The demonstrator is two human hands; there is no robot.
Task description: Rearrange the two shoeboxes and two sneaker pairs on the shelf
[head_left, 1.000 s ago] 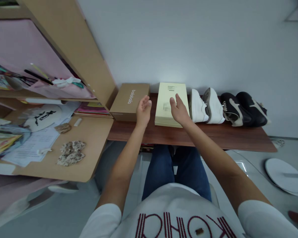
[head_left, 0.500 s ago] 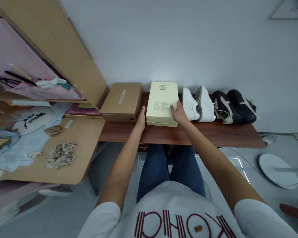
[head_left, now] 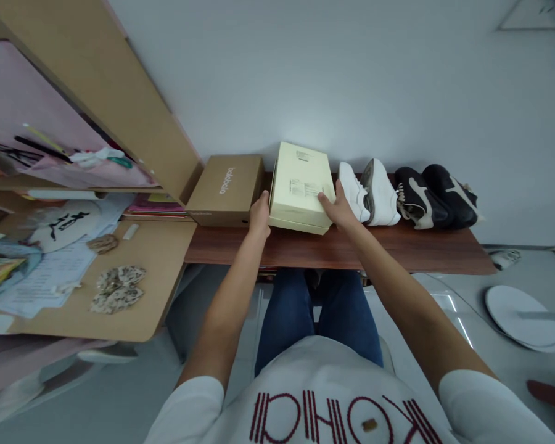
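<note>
Closest is the person's white shirt [head_left: 324, 385] with its dark red lettering, then blue jeans [head_left: 284, 320] reaching the near edge of a reddish-brown counter [head_left: 300, 250]. Both bare arms stretch out over it. The left hand [head_left: 259, 216] presses against the left side of a pale yellow box [head_left: 303, 185], by the near corner; I can't see how its fingertips sit. The right hand [head_left: 341, 208] clasps the opposite side, thumb on the top, fingers down along the edge, so the box is squeezed between the two. It is over the middle of the counter, askew to the front edge, with small print on top; whether its underside is clear of the wood I can't tell.

Just left of it sits a brown box [head_left: 226, 188] marked "balabala". Right of it, near the right hand, stand two white shoes [head_left: 382, 197], and beyond them along the counter two black shoes [head_left: 448, 197] with pale trim.

Off to the left, a desk [head_left: 166, 253] carries a patterned scrunchie [head_left: 118, 290], sheets of paper [head_left: 50, 283] and a white fan [head_left: 65, 227] with black writing. Behind the counter rises a plain pale wall [head_left: 305, 74].
</note>
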